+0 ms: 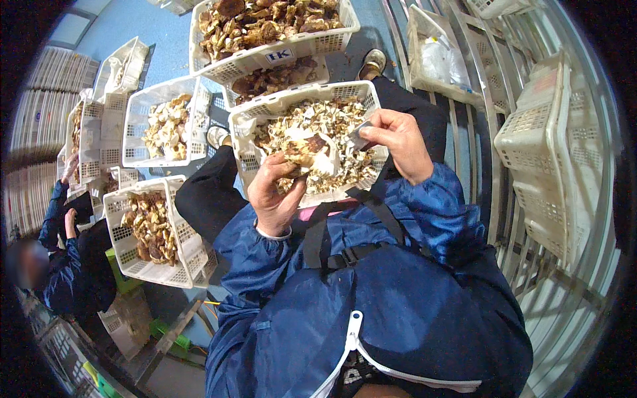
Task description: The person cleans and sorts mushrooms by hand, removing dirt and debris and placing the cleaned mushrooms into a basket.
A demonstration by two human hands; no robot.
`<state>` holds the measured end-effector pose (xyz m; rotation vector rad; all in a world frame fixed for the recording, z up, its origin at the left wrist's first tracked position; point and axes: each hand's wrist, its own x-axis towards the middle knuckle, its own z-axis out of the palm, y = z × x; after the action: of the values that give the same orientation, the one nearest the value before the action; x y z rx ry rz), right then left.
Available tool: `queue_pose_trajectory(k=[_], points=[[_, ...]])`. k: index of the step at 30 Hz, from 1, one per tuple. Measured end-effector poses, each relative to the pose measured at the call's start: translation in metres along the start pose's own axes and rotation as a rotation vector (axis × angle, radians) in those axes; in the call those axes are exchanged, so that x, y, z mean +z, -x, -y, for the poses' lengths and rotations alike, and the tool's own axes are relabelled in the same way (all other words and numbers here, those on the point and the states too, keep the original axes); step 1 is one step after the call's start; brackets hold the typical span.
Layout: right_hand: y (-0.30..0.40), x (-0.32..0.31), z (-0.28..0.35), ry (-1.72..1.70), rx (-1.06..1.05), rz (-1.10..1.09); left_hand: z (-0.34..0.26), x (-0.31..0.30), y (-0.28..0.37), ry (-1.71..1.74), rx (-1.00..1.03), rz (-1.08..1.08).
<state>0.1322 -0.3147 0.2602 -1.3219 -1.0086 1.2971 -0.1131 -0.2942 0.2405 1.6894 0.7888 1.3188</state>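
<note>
Between the thumb and fingers of my left hand (pixel 276 194) is a mushroom (pixel 304 148) with a brown patch and a pale body. My right hand (pixel 400 142) pinches a small flat grey blade (pixel 356 137), a little to the right of the mushroom and apart from it. Both hands are above a white plastic basket (pixel 242 144), which stands between my legs. Pale and brown mushroom trimmings (pixel 318 112) cover its inside.
Beyond it, a larger basket (pixel 318 44) holds brown mushrooms above another basket. Two more mushroom baskets (pixel 130 124) (pixel 191 244) stand at left, near a seated co-worker (pixel 94 268). At right are a metal rack (pixel 490 89), a crate with white plastic (pixel 418 74) and a tilted crate (pixel 532 134).
</note>
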Motion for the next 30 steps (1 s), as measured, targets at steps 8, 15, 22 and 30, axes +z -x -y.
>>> queue_pose_trajectory(k=[8,15,22,30], points=[[0.006,0.002,0.012,0.287,-0.135,0.036,-0.001,-0.001,-0.004,-0.033,-0.021,0.03],[0.023,0.027,0.043,0.306,-0.377,0.132,-0.013,0.007,-0.015,-0.28,0.034,0.125],[0.008,0.023,0.016,0.056,-0.177,-0.069,-0.006,0.004,-0.005,-0.16,0.08,0.062],[0.008,0.007,-0.002,-0.136,-0.075,0.069,-0.006,0.0,-0.005,-0.066,-0.017,0.086]])
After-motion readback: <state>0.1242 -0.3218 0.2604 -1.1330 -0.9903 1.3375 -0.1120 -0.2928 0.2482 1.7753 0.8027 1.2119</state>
